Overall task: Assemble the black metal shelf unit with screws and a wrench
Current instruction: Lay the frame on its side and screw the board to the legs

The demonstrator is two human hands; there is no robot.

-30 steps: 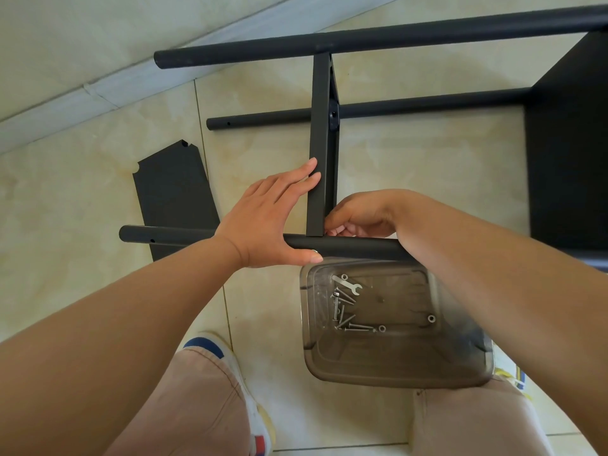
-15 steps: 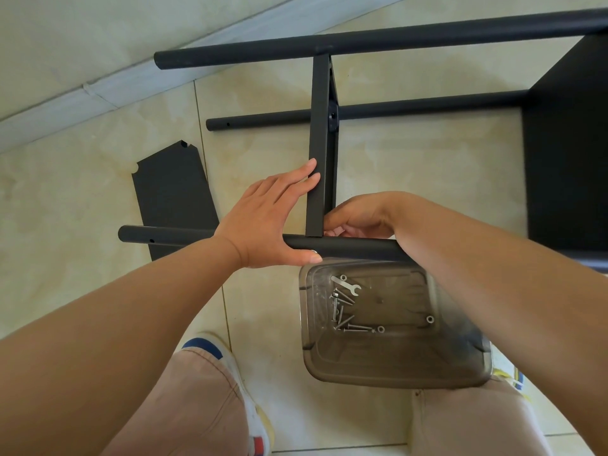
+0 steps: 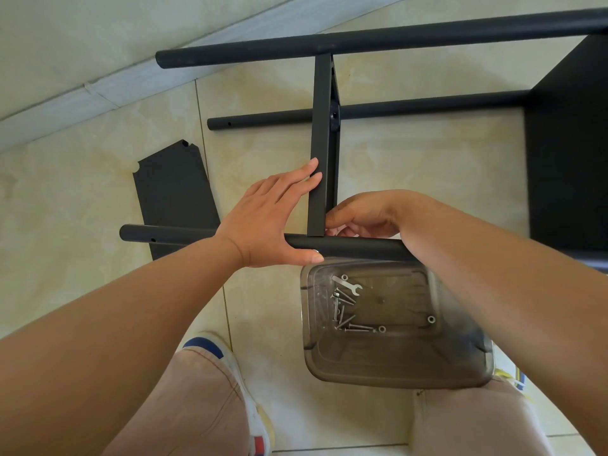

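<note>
**A:** Shelf unit [image 3: 566, 143] first: where does it lie?

**B:** On its side on the tiled floor [image 3: 427, 179], filling the upper and right of the frame. A fitted black panel stands at the right edge, long tubes run across, and an upright shelf edge [image 3: 324, 143] crosses the centre. A loose panel [image 3: 174, 192] lies at centre left.

**A:** And the hands?

**B:** The left hand [image 3: 273, 222] lies flat, fingers straight and together against the shelf edge, thumb along the near tube [image 3: 355, 246]. The right hand [image 3: 362, 215] is curled at the joint where edge meets tube; whether its fingers pinch a screw I cannot tell.

**A:** So which step?

**B:** Probably fastening this shelf to the near tube. Next, I think, comes tightening, which calls for the wrench [image 3: 347, 284], lying with the screws [image 3: 345, 315] in the clear tub [image 3: 460, 373] at lower centre.
</note>
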